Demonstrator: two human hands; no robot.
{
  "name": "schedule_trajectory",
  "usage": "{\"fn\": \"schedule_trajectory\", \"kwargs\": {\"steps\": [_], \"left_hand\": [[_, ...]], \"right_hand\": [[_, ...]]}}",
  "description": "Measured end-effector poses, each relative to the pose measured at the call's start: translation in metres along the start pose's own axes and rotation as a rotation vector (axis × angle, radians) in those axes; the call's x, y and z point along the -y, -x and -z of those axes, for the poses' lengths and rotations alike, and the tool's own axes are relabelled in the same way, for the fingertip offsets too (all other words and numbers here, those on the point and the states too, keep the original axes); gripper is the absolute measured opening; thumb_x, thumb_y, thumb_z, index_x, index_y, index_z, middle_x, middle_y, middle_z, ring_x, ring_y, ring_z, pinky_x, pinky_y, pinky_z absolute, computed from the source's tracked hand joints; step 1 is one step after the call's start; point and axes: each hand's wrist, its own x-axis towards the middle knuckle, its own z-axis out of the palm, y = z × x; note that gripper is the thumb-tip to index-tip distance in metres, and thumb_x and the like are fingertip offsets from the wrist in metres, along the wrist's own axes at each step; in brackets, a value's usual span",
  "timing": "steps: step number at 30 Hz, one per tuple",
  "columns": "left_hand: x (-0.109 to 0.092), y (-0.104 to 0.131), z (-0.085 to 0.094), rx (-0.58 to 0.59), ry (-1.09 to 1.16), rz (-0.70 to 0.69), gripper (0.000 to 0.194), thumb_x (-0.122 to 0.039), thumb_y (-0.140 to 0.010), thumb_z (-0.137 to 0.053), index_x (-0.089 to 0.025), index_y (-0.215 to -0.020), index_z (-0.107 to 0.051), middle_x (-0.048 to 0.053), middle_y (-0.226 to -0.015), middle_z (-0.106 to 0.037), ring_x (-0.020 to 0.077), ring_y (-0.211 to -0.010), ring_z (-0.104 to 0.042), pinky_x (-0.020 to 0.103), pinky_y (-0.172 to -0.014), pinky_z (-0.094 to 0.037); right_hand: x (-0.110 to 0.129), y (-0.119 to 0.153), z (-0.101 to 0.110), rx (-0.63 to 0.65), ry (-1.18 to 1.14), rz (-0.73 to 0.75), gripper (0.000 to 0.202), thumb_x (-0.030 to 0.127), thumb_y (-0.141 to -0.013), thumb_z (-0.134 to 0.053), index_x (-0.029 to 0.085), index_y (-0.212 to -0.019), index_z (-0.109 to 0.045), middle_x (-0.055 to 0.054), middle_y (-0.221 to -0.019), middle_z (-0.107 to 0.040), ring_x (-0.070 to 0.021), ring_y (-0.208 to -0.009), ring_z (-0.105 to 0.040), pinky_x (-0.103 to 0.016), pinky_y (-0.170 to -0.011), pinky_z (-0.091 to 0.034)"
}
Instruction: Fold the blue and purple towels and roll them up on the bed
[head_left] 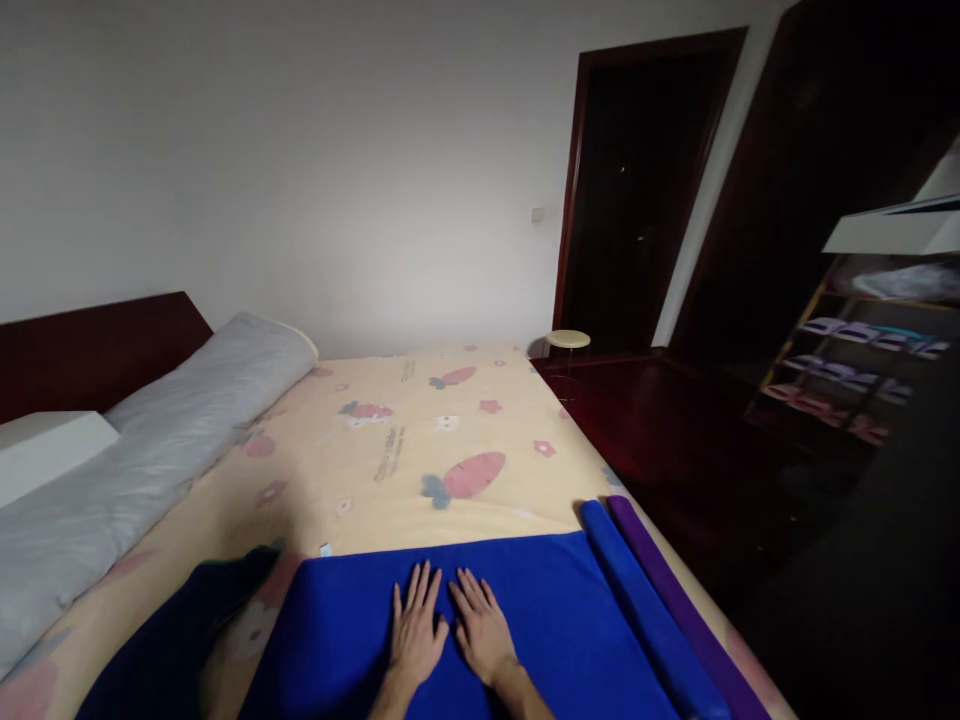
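A blue cloth, like a towel [559,600], lies spread flat on the bed at the bottom of the view. My left hand [417,625] rests palm down on it, fingers stretched out. Close beside it, my right hand [481,625] also lies flat on the cloth with its fingers extended. Neither hand holds anything. Along the right side of the cloth runs a blue roll [645,600], and a purple roll [686,600] lies against it near the bed's edge. A crumpled dark cloth [169,625] is to the left of the spread one.
The bed [420,400] has a cream cover with carrot and flower prints. A long grey pillow [202,410] and a white box-like object [52,450] are by the headboard [97,340]. A round stool [568,340] stands near the door [645,200]; a shoe rack [862,340] is at right.
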Motion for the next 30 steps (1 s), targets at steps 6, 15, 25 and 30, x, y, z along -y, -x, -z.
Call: {"fn": "schedule_trajectory", "kwargs": {"steps": [6, 15, 25, 30], "left_hand": [[0.035, -0.013, -0.015, -0.037, 0.002, -0.015, 0.068, -0.018, -0.084, -0.037, -0.03, -0.15, -0.024, 0.0, -0.159, -0.025, 0.02, -0.146, -0.024, 0.051, -0.12, -0.016], [0.187, 0.001, 0.008, -0.17, -0.109, 0.56, 0.063, -0.042, -0.093, -0.018, -0.014, -0.149, -0.029, 0.011, -0.157, -0.032, 0.0243, -0.145, -0.027, 0.051, -0.116, -0.023], [0.205, -0.002, 0.019, -0.168, -0.012, 0.676, 0.071, -0.049, -0.091, -0.019, -0.008, -0.147, -0.031, 0.016, -0.157, -0.03, 0.0312, -0.144, -0.027, 0.058, -0.114, -0.022], [0.225, -0.012, 0.037, -0.024, 0.003, 0.654, 0.069, -0.047, -0.089, -0.026, -0.009, -0.146, -0.034, 0.015, -0.156, -0.033, 0.0319, -0.143, -0.029, 0.059, -0.114, -0.025]], "right_hand": [[-0.047, -0.004, 0.015, -0.015, 0.085, -0.117, 0.058, 0.028, -0.09, -0.037, 0.024, -0.148, -0.036, -0.004, -0.158, -0.023, -0.0223, -0.146, -0.02, -0.046, -0.12, -0.014], [-0.182, 0.028, 0.061, -0.278, 0.348, -0.564, 0.067, 0.05, -0.095, -0.023, 0.011, -0.147, -0.036, -0.011, -0.157, -0.029, -0.0241, -0.147, -0.019, -0.042, -0.118, -0.018], [-0.188, 0.031, 0.055, -0.297, 0.368, -0.555, 0.069, 0.052, -0.095, -0.02, 0.01, -0.148, -0.035, -0.012, -0.157, -0.029, -0.0229, -0.147, -0.017, -0.04, -0.118, -0.015], [-0.193, 0.026, 0.056, -0.266, 0.372, -0.567, 0.068, 0.05, -0.095, -0.022, 0.009, -0.148, -0.035, -0.013, -0.157, -0.03, -0.0238, -0.147, -0.018, -0.041, -0.118, -0.017]]}}
